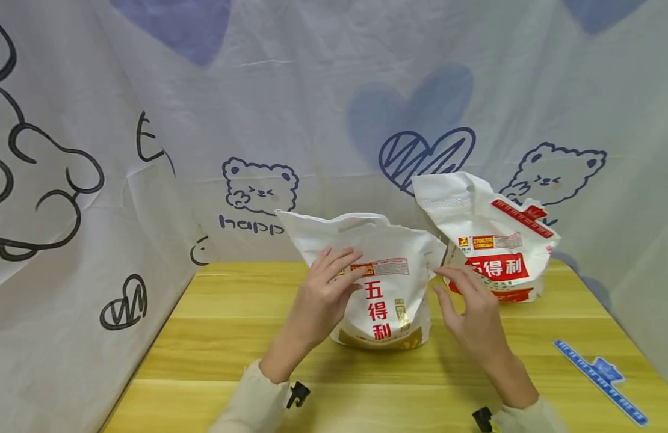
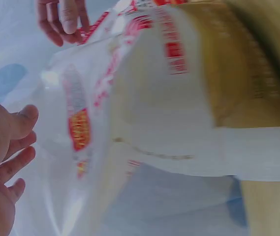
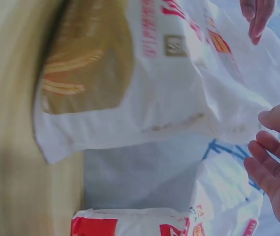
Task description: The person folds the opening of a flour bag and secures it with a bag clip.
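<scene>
White with red characters, the near flour bag (image 1: 385, 288) stands upright on the wooden table (image 1: 215, 337), between both hands. The left hand (image 1: 320, 297) lays relaxed, straight fingers against the bag's upper left front, gripping nothing. The right hand (image 1: 472, 316) hovers just beside its right edge, fingers loose and spread, holding nothing. A second bag (image 1: 488, 240) leans behind, right; a blue ruler (image 1: 602, 380) lies apart

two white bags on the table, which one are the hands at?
The front bag, upright between left hand and right hand. The other bag leans behind, untouched.
</scene>
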{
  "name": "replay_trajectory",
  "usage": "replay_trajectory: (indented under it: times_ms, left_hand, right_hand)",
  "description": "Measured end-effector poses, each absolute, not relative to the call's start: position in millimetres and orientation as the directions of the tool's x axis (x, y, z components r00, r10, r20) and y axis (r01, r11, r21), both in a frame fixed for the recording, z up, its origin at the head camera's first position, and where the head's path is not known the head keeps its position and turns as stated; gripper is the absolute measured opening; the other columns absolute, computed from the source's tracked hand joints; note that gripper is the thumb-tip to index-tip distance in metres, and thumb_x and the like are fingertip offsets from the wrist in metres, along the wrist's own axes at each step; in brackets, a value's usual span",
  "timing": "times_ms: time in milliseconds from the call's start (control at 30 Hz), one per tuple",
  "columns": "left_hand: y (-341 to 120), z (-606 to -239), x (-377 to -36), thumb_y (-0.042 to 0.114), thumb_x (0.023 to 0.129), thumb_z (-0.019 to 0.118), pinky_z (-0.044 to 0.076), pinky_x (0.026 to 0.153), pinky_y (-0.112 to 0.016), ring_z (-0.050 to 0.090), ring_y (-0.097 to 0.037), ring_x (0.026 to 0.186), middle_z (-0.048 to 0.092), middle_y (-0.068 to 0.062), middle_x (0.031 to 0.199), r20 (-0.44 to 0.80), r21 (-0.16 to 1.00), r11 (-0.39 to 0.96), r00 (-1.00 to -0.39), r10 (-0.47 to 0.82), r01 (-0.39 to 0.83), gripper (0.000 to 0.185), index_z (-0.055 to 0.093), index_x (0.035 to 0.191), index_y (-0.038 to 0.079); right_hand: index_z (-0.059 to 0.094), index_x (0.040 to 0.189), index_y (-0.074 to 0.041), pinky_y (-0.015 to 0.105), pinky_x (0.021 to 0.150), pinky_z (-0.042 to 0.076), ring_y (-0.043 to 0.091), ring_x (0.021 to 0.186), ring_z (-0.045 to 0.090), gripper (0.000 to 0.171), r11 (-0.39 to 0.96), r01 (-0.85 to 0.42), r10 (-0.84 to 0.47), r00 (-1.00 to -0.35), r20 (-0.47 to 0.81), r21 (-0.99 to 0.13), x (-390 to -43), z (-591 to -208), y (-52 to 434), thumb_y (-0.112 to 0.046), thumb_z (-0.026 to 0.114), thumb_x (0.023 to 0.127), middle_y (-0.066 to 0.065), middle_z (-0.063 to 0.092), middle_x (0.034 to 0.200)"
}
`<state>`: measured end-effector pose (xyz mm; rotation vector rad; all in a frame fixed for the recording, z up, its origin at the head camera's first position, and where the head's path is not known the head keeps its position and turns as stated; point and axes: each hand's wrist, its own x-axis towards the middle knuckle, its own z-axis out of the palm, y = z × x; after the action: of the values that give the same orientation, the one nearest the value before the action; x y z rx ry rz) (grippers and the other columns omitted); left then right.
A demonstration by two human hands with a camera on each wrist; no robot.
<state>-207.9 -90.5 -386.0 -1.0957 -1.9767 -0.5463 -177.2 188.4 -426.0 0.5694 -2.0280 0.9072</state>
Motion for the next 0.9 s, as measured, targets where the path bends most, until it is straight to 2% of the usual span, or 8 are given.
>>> replay_trajectory:
  times_ms: [167, 300, 400, 533, 600, 667, 767, 900]
  left_hand:
    - [-80.8, -358.0, -210.1, -0.002, 0.084, 0.080, 0.031, 0.120, -0.052, 0.052, -0.032, 0.136, 0.061, -0.016, 0.141, 0.840, -0.030, 0.524, -0.263, 0.475, 0.851, 0.032, 0.074, 0.115, 0.003]
    - [-72.8, -338.7, -212.9, 0.000, 0.086, 0.079, 0.026, 0.122, -0.052, 0.048, -0.032, 0.139, 0.057, -0.016, 0.144, 0.870, -0.053, 0.524, -0.219, 0.442, 0.850, 0.036, 0.072, 0.121, 0.004]
    - [-66.4, -324.9, -217.4, 0.003, 0.085, 0.081, 0.022, 0.123, -0.053, 0.046, -0.033, 0.141, 0.055, -0.016, 0.146, 0.870, -0.057, 0.545, -0.227, 0.438, 0.836, 0.044, 0.069, 0.128, 0.005]
    - [-59.2, -308.0, -226.3, 0.012, 0.086, 0.083, 0.022, 0.124, -0.048, 0.048, -0.031, 0.138, 0.055, -0.015, 0.146, 0.799, -0.023, 0.602, -0.347, 0.491, 0.798, 0.058, 0.062, 0.139, 0.008]
    - [-57.3, -300.2, -231.6, 0.018, 0.086, 0.084, 0.029, 0.121, -0.043, 0.052, -0.029, 0.132, 0.058, -0.012, 0.143, 0.733, -0.007, 0.639, -0.431, 0.526, 0.769, 0.061, 0.060, 0.142, 0.009]
    - [-55.9, -293.0, -236.8, 0.022, 0.085, 0.085, 0.042, 0.111, -0.039, 0.059, -0.027, 0.122, 0.063, -0.010, 0.135, 0.663, 0.007, 0.668, -0.504, 0.554, 0.744, 0.061, 0.062, 0.140, 0.011]
    - [-53.7, -284.0, -241.9, 0.021, 0.084, 0.086, 0.054, 0.089, -0.034, 0.066, -0.023, 0.102, 0.071, -0.005, 0.118, 0.565, 0.044, 0.690, -0.588, 0.579, 0.722, 0.051, 0.068, 0.131, 0.013]
    - [-50.1, -278.2, -244.4, 0.012, 0.087, 0.082, 0.055, 0.068, -0.031, 0.069, -0.020, 0.083, 0.074, 0.000, 0.096, 0.501, 0.098, 0.703, -0.645, 0.577, 0.705, 0.019, 0.073, 0.104, 0.014]
  right_hand:
    - [0.068, 0.122, 0.000, 0.011, 0.098, 0.045, 0.030, 0.104, 0.067, 0.045, 0.613, -0.643, 0.033, -0.559, 0.828, -0.459, -183.0, -416.1, 191.4, 0.009, 0.082, 0.080, 0.012, 0.070, 0.115]
    - [0.065, 0.125, 0.000, 0.015, 0.095, 0.050, 0.029, 0.107, 0.068, 0.044, 0.562, -0.615, 0.106, -0.610, 0.785, -0.553, -186.6, -410.9, 189.2, 0.004, 0.081, 0.084, 0.012, 0.070, 0.116]
    - [0.063, 0.129, -0.002, 0.019, 0.093, 0.052, 0.026, 0.108, 0.069, 0.044, 0.483, -0.591, 0.156, -0.668, 0.727, -0.646, -190.2, -408.3, 187.2, 0.001, 0.079, 0.087, 0.012, 0.070, 0.117]
    - [0.062, 0.130, -0.001, 0.020, 0.089, 0.055, 0.019, 0.105, 0.069, 0.043, 0.352, -0.544, 0.202, -0.750, 0.629, -0.762, -194.4, -407.0, 185.7, 0.000, 0.076, 0.090, 0.014, 0.070, 0.117]
    - [0.062, 0.130, 0.001, 0.018, 0.087, 0.055, 0.014, 0.103, 0.068, 0.041, 0.310, -0.510, 0.209, -0.787, 0.581, -0.803, -195.9, -407.3, 185.4, 0.000, 0.076, 0.091, 0.016, 0.070, 0.118]
    - [0.061, 0.129, 0.004, 0.017, 0.085, 0.055, 0.009, 0.100, 0.067, 0.040, 0.285, -0.473, 0.206, -0.819, 0.535, -0.834, -197.1, -407.9, 185.4, -0.001, 0.075, 0.092, 0.019, 0.070, 0.119]
    - [0.063, 0.127, 0.005, 0.015, 0.083, 0.055, 0.008, 0.097, 0.067, 0.037, 0.284, -0.424, 0.204, -0.850, 0.486, -0.860, -198.7, -409.1, 185.4, -0.003, 0.075, 0.093, 0.022, 0.070, 0.118]
    - [0.068, 0.119, 0.004, 0.012, 0.081, 0.054, 0.020, 0.098, 0.068, 0.028, 0.327, -0.400, 0.205, -0.855, 0.477, -0.856, -200.7, -409.6, 184.7, -0.003, 0.075, 0.093, 0.021, 0.071, 0.116]
